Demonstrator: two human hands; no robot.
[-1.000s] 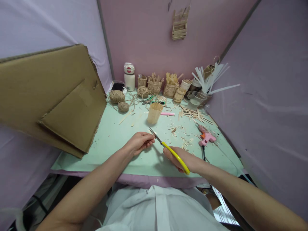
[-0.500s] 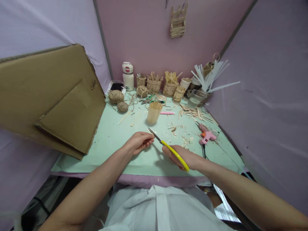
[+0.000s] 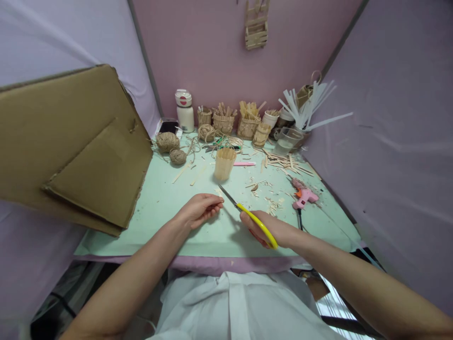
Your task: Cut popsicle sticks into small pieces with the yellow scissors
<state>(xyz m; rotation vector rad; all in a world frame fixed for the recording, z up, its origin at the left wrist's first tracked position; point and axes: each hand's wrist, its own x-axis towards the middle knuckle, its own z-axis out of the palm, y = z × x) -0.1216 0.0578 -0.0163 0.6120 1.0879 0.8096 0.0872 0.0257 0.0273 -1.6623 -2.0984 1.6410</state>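
My right hand (image 3: 261,229) is wrapped round the yellow handles of a pair of scissors (image 3: 253,217). Their blades point up and left, toward a cup of pale wooden strips (image 3: 224,165) that stands upright just beyond the tips. To the left of the blades, my left hand (image 3: 203,208) is closed in a pinch, thumb against fingers. Whatever is between those fingertips is too small to make out. A small gap separates the left fingertips from the scissors.
Twine balls (image 3: 167,141) lie at the back left, near a large cardboard piece (image 3: 95,156). Stick-filled containers (image 3: 249,126) line the back wall. To the right are loose sticks (image 3: 286,162), wood scraps (image 3: 274,206) and a pink glue gun (image 3: 303,196). A pink pen (image 3: 244,164) lies behind the cup.
My left hand has drawn slightly left, away from the scissor blades. The scissors stay in my right hand. The whole view has shifted a little.
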